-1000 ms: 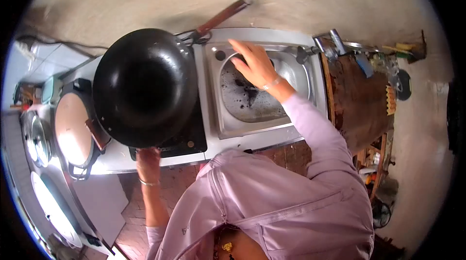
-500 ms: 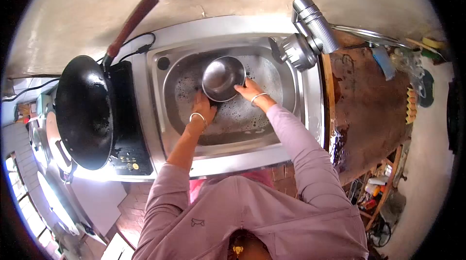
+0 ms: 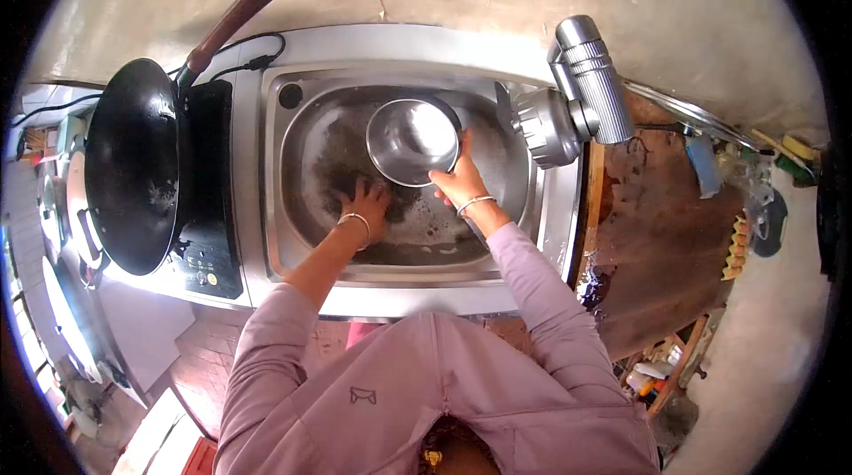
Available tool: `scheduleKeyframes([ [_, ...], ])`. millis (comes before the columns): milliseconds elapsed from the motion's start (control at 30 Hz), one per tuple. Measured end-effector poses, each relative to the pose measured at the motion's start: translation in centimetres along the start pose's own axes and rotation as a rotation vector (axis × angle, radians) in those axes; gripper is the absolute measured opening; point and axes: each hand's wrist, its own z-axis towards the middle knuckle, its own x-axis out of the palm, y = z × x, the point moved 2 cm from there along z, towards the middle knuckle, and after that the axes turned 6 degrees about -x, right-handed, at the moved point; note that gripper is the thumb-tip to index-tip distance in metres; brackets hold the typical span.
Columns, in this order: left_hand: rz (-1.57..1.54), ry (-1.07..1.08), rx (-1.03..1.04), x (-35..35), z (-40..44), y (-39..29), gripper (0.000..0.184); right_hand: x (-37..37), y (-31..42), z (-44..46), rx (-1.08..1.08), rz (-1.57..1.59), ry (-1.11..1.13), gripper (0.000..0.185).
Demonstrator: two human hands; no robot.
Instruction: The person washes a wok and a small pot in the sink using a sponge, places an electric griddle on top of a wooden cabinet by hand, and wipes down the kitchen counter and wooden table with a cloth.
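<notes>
A shiny metal bowl [image 3: 401, 142] is tilted over the stainless steel sink [image 3: 274, 209], its inside turned up to me. My right hand [image 3: 466, 180] grips its right side, thumb near the rim and the fingers partly hidden. Lower left of the bowl, my left hand [image 3: 366, 211] is low in the basin with its fingers spread, apart from the bowl. Cloudy water with a few bubbles and a dark patch shows around that hand. Whether the left fingers touch the sink bottom I cannot tell.
Left of the sink, a black wok [image 3: 133, 169] with a wooden handle sits on a black induction cooker [image 3: 213, 209]. A chunky metal faucet [image 3: 581, 102] reaches over the sink's right edge. Further right are a wet brown countertop [image 3: 666, 235] and a blue cloth [image 3: 704, 166].
My left hand has come away from the bowl, and its fingers have spread. The right hand still holds the bowl. Fewer bubbles show in the basin, and the whole view has shifted slightly.
</notes>
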Motion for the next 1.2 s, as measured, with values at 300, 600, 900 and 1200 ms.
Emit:
scheduleKeyframes([
  [300,-1.198,-0.159,-0.04,0.3,5.6,8.4,0.033,1.2,-1.4,0.0,-0.09,-0.286,-0.199,0.091],
  [600,-1.391,-0.717,-0.146,-3.1,4.7,-3.4,0.046,4.8,-0.4,-2.9,0.126,0.271,-0.341,0.083],
  [900,-1.473,-0.41,0.22,-3.4,5.6,-3.7,0.037,6.0,-1.3,-4.1,0.201,0.443,-0.137,0.074],
  [1200,-0.113,0.011,0.192,-7.2,0.8,-1.4,0.02,4.2,1.1,-6.1,0.068,0.167,-0.212,0.081],
])
